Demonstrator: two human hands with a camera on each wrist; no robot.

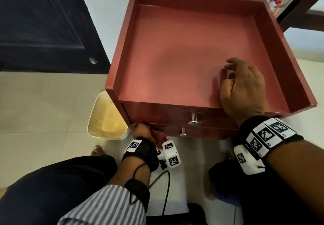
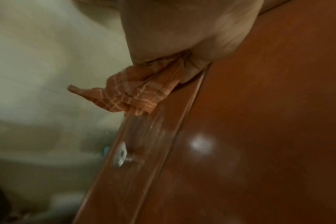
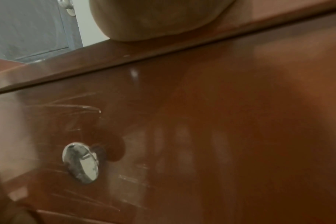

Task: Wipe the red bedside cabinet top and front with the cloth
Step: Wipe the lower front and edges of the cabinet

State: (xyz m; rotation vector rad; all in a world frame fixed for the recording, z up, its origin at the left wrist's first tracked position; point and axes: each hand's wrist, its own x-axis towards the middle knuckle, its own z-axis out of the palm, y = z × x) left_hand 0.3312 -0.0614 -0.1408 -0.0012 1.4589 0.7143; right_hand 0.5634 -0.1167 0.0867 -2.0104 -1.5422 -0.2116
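Fingers of the left hand (image 1: 142, 132) are bunched round the cloth (image 2: 128, 94), a red-and-white checked rag crumpled in the palm with one corner trailing free. That wad is pressed against the cabinet front (image 2: 259, 136) at its left edge, on the seam between the two drawers; from the head view this lies at about seven o'clock of the red bedside cabinet (image 1: 192, 53). A balled-up grip like this probably lets the palm push hard on a vertical face, where a flat cloth would slip down.

The right hand (image 1: 242, 89) rests on the top near its front edge, at roughly four o'clock, fingers loosely curled and slightly spread, holding nothing. It looks like a brace, steadying the cabinet and the crouched person against the sideways push of wiping.

Streaks show on the glossy drawer around the upper knob (image 3: 81, 162), and the lower knob (image 1: 182, 131) sits just right of the cloth, so the front seems only partly done. A cream basket (image 1: 105, 117) stands on the floor beside the cabinet at eight o'clock.
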